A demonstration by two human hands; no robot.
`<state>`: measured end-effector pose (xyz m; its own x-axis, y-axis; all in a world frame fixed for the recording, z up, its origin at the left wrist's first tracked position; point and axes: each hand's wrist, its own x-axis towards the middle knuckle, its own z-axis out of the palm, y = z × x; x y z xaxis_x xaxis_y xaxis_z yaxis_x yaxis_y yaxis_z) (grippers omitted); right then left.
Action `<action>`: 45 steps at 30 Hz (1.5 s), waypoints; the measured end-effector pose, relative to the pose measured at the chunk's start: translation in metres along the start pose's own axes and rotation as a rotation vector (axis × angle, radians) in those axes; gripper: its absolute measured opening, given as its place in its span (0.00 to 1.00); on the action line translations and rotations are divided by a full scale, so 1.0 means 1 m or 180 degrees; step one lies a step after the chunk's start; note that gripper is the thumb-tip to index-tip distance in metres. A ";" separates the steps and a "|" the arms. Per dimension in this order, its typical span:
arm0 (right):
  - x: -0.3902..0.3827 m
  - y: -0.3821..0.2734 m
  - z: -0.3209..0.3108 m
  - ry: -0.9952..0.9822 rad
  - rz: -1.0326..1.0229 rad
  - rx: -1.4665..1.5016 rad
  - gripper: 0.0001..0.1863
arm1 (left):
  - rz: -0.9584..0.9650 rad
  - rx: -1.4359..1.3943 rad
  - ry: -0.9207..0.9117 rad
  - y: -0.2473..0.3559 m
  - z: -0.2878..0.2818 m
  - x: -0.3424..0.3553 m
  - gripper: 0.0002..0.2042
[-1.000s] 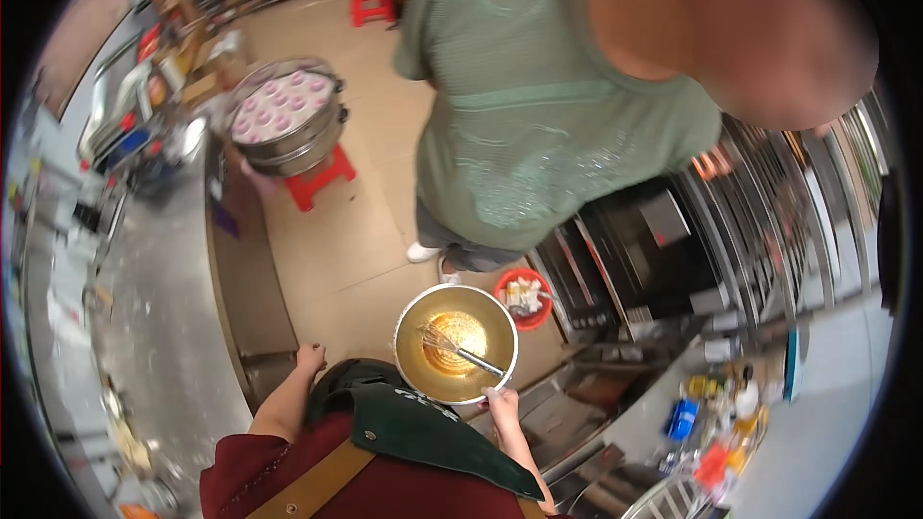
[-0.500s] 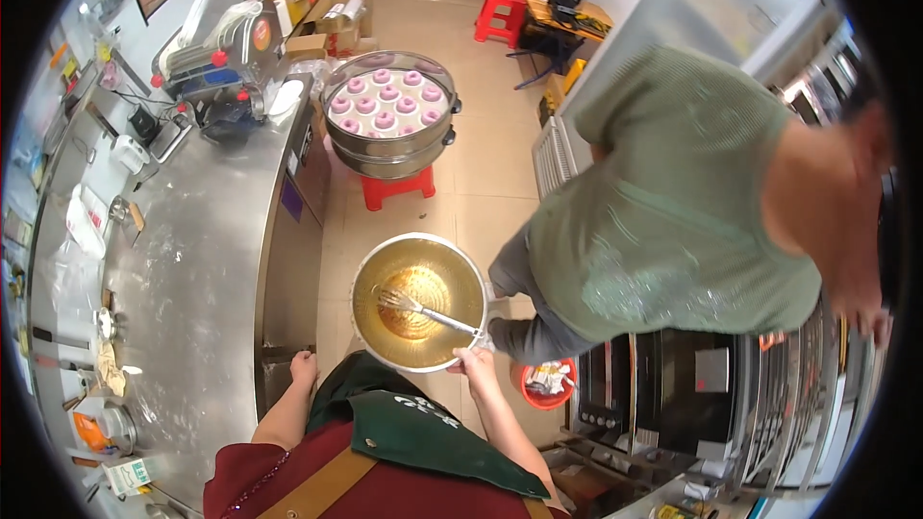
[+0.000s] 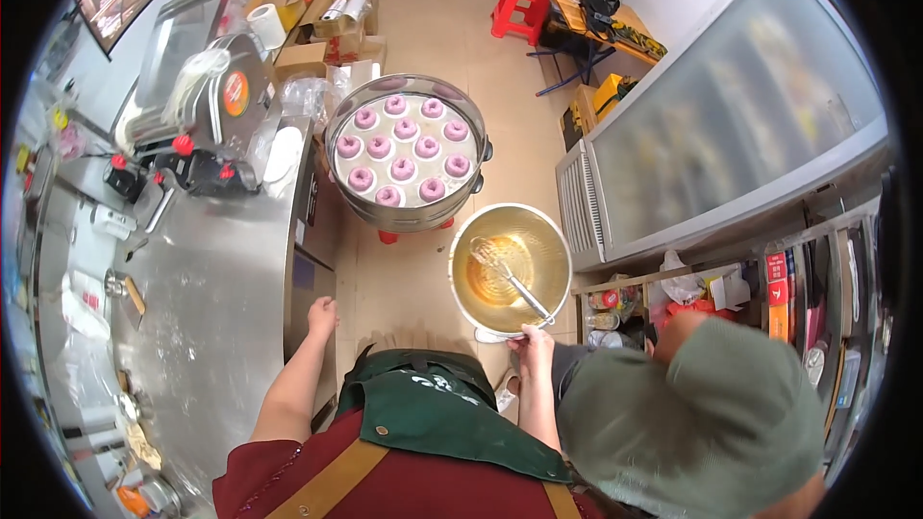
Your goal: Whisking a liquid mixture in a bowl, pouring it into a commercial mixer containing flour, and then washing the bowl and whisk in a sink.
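Observation:
My right hand (image 3: 532, 353) grips the near rim of a large round metal mixing bowl (image 3: 463, 303), held out at the right of my body. A whisk (image 3: 524, 293) leans inside, its wires on the bottom and its handle across the rim close to my fingers. Yellowish-brown residue coats the inside of the bowl. With fingers curled and nothing visible in them, my left hand (image 3: 324, 315) hangs beside the counter's side. Ahead stands a round metal steamer (image 3: 409, 216) holding several pink-purple ring-shaped buns (image 3: 404, 128) on small white papers.
A steel counter (image 3: 216, 317) with a machine (image 3: 216, 106) at its far end runs along my left. At right are a glass-doored cabinet (image 3: 731, 125) and packed shelves (image 3: 615, 308). A co-worker in green (image 3: 692, 413) is close at my lower right. A red stool (image 3: 520, 10) stands farther back.
I have moved forward, so the steamer appears nearer. The bowl has shifted right and up in the picture, still in my right hand. The co-worker now appears lower, uncovering the cabinet and shelves.

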<state>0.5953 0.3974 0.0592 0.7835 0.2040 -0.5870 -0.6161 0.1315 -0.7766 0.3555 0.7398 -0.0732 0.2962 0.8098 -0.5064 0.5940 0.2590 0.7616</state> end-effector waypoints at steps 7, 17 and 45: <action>0.090 -0.048 -0.017 0.0448 -0.0001 0.0114 0.08 | 0.0369 -0.0678 -0.0638 0.108 0.127 0.031 0.14; 0.300 -0.167 -0.009 0.0224 0.0179 -0.0515 0.05 | 0.0518 -0.1306 -0.1120 0.280 0.345 0.087 0.16; 0.809 -0.512 0.308 -0.0837 0.0035 -0.1117 0.07 | 0.0364 -0.2167 0.0546 0.699 0.503 0.495 0.09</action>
<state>1.5199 0.7935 0.0526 0.7017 0.4495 -0.5528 -0.5239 -0.2003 -0.8279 1.2932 1.0565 0.0050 0.1737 0.9085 -0.3801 -0.0498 0.3935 0.9180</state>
